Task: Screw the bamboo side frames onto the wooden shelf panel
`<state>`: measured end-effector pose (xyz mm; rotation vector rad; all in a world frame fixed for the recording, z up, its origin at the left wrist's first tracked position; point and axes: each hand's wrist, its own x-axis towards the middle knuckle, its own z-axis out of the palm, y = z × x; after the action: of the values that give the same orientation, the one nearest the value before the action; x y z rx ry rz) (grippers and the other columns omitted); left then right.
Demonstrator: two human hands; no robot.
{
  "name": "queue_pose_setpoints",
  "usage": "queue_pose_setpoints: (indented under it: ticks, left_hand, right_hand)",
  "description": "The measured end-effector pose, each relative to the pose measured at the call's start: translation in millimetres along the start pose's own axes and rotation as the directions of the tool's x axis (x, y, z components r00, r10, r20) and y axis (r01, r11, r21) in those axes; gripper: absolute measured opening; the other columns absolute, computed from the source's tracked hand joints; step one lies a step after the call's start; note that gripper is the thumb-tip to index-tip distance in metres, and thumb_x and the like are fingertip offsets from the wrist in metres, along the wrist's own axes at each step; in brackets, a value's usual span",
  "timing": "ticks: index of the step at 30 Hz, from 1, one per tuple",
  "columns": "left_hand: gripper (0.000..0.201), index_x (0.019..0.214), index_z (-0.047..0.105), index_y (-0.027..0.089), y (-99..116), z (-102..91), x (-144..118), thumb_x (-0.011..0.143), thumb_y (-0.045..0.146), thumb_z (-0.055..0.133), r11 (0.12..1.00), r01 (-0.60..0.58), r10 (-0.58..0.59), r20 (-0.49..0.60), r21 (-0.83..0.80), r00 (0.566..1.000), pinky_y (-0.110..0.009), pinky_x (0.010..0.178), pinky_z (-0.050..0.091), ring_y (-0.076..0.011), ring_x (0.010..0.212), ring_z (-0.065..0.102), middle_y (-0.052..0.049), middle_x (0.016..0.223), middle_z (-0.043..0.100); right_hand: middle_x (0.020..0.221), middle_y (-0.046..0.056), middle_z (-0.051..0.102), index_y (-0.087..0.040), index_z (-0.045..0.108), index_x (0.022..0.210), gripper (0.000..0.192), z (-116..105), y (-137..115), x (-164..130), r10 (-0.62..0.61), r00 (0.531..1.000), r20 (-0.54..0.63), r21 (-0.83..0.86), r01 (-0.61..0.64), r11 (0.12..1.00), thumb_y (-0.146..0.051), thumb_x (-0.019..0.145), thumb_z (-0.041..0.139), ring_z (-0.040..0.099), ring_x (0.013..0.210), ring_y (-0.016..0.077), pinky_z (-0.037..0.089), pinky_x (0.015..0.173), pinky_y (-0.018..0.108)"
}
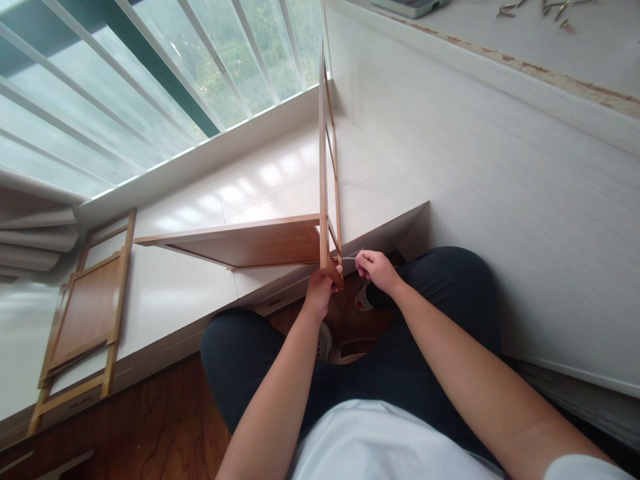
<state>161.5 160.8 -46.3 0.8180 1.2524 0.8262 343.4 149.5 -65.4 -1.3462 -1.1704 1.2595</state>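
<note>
A wooden ladder-like frame (324,153) stands on edge on the white ledge, its near end jutting past the ledge's front. My left hand (320,292) is closed around that near end from below. A flat wooden panel (250,245) meets the frame at an angle and stretches to the left. To the right of the joint, my right hand (373,268) pinches a thin metal rod (349,259) that looks like a hex key. Its tip reaches the frame's right side near the panel. Whether it sits in a screw head is too small to tell.
More wooden framing with a panel (90,307) lies on the ledge (200,277) at the left. A white side wall (475,153) rises on the right. Several screws (563,10) and a grey-green case (410,7) rest on the surface above it. A barred window (200,60) is behind.
</note>
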Motion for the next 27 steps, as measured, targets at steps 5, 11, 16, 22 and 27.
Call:
queue_pose_setpoints:
  ticks: [5,11,16,22,27]
  left_hand:
    - [0.045,0.092,0.071,0.02,0.2,-0.2,-0.3,0.064,0.051,0.088,1.0,0.002,-0.002,0.004,0.005,1.0,-0.023,0.055,0.04,-0.0103,0.062,0.055,0.001,0.075,0.065]
    - [0.045,0.092,0.071,0.021,2.8,0.7,-2.0,0.064,0.052,0.087,1.0,-0.006,0.006,0.019,0.016,1.0,-0.023,0.056,0.039,-0.0112,0.063,0.055,0.0,0.076,0.065]
    - [0.045,0.096,0.072,0.021,2.9,0.1,-2.1,0.066,0.052,0.086,1.0,-0.014,0.013,0.031,0.018,0.999,-0.024,0.056,0.039,-0.0115,0.065,0.055,0.0,0.078,0.066]
    - [0.043,0.095,0.071,0.021,1.3,-0.2,-1.2,0.067,0.051,0.085,1.0,-0.013,0.013,0.031,0.016,0.999,-0.024,0.056,0.039,-0.0114,0.064,0.055,0.0,0.078,0.065]
    - [0.043,0.088,0.069,0.02,3.8,2.0,-3.0,0.064,0.052,0.086,1.0,-0.011,0.011,0.029,0.009,1.0,-0.024,0.055,0.037,-0.0105,0.061,0.052,0.002,0.071,0.062]
  right_hand:
    - [0.057,-0.001,0.058,-0.022,0.058,0.067,0.038,-0.5,0.2,-1.4,-0.034,0.999,-0.006,-0.057,0.034,0.998,-0.047,0.095,0.054,0.045,0.051,0.013,0.035,0.052,0.026]
    - [0.059,-0.002,0.058,-0.021,0.07,0.079,0.031,-2.9,-5.3,-4.4,-0.092,0.995,-0.035,-0.15,0.086,0.985,-0.044,0.095,0.056,0.051,0.059,0.0156,0.039,0.061,0.027]
    - [0.062,-0.002,0.059,-0.021,0.077,0.097,0.029,-4.5,-5.3,-5.0,-0.165,0.983,-0.082,-0.231,0.142,0.963,-0.041,0.096,0.057,0.055,0.062,0.017,0.043,0.068,0.029]
    - [0.061,-0.002,0.058,-0.021,0.079,0.095,0.029,-3.8,-4.9,-2.4,-0.085,0.993,-0.082,-0.08,0.078,0.994,-0.044,0.091,0.062,0.053,0.061,0.0159,0.043,0.065,0.029]
    - [0.053,-0.001,0.055,-0.018,0.071,0.071,0.036,-1.7,-9.4,0.2,0.095,0.995,0.004,0.087,-0.095,0.992,-0.05,0.085,0.065,0.043,0.045,0.011,0.032,0.046,0.025]
